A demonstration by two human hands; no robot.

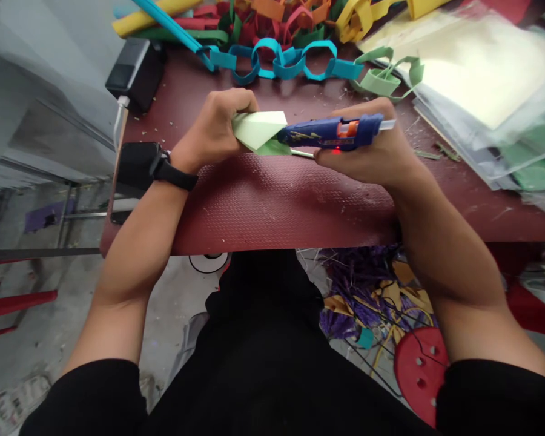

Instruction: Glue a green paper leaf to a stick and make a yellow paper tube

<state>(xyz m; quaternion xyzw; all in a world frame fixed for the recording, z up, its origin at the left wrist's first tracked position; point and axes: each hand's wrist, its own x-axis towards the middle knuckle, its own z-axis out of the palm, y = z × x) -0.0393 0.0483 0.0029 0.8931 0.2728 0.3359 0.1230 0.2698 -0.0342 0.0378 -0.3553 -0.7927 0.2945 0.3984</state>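
My left hand (220,130) is closed on a folded piece of pale green paper (260,128), held above the table. Wrapped in my right hand (367,151) is a blue hot glue gun (315,132), its red light lit and a clear glue stick poking out of the back. The gun's nozzle points left and meets the paper's right side; whether it touches is hidden by the folds. Just beyond my hands lies a blue paper chain (284,60), with light green paper loops (386,75) at its right end.
A maroon table (263,206) bears a black power box (134,72), a phone (138,163) at the left edge, and colourful paper chains (295,21) at the back. Plastic-wrapped paper sheets (472,66) lie at right. A red stool (420,369) and purple shreds (358,278) are below.
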